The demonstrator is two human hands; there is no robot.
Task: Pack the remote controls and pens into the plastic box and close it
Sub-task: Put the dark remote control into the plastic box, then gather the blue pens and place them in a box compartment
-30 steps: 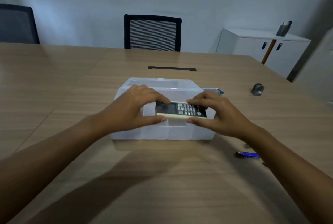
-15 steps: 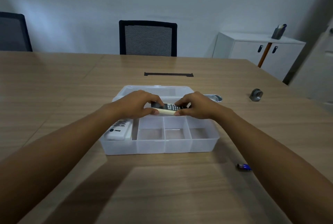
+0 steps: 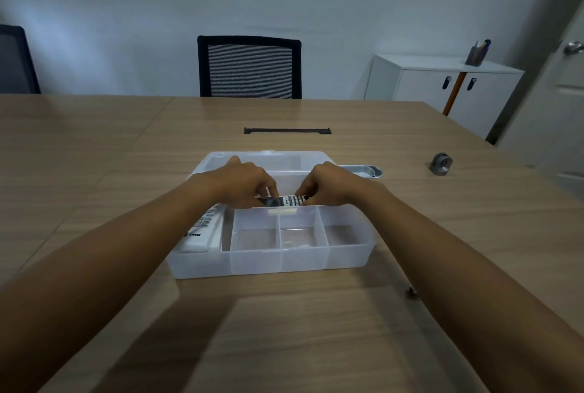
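A clear plastic box with dividers sits open on the wooden table, its lid folded back behind it. A white remote lies in the box's left compartment. My left hand and my right hand each pinch one end of a black-faced remote, held low over the box's rear long compartment. The three small front compartments hold nothing. Just past my right forearm, only the tip of a pen shows on the table.
A metal tray lies behind the box on the right. A small grey metal object stands further right. A black cable slot is set in the table. Chairs, a white cabinet and a door stand beyond.
Both hands have carried the black-faced remote away from me and down, from above the box's front to its rear compartment. The view shifted, so the pen is now mostly hidden by my right forearm.
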